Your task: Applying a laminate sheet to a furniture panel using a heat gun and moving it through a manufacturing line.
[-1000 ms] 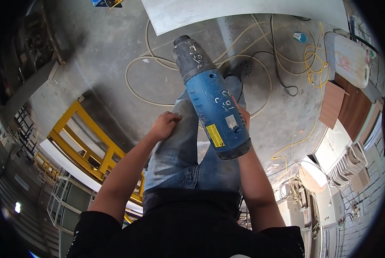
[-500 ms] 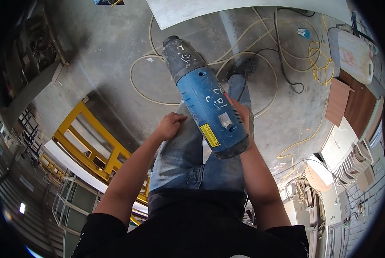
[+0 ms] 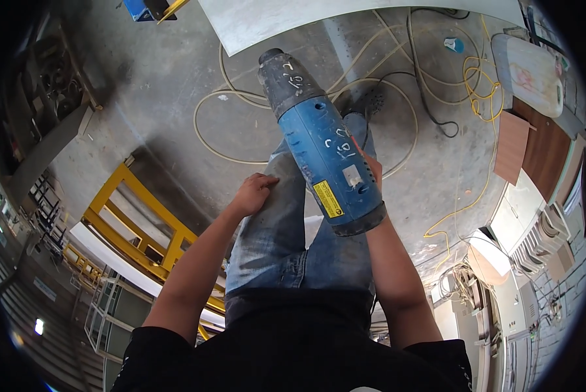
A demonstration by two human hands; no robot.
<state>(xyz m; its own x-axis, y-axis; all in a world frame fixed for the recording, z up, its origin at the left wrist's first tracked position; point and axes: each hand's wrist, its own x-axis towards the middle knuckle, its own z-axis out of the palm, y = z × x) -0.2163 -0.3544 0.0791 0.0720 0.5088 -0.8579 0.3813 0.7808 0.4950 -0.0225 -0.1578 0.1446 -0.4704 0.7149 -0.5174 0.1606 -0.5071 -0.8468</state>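
Observation:
A big blue power tool with a black nose, like an electric impact wrench (image 3: 329, 153), fills the middle of the view. Its nose points away and slightly left; white scrawled marks and a yellow label show on its body. My right hand (image 3: 375, 167) grips it from the right side, with most of the fingers hidden behind the body. My left hand (image 3: 256, 194) rests on my left thigh, holding nothing, its fingers lying loosely on the jeans (image 3: 267, 242).
Beige hose (image 3: 198, 117) and black cable loop over the concrete floor around my feet. A pale sheet (image 3: 358, 19) juts in at the far edge. Left stands a yellow metal frame (image 3: 119, 171); right are a yellow cord (image 3: 479, 196), brown boards (image 3: 512, 147) and a whitish jerrycan (image 3: 535, 75).
The impact wrench has shifted slightly right in the view, still in my right hand. My left hand stays on the thigh. The surroundings have shifted a little, bringing more of a blue object in at top left.

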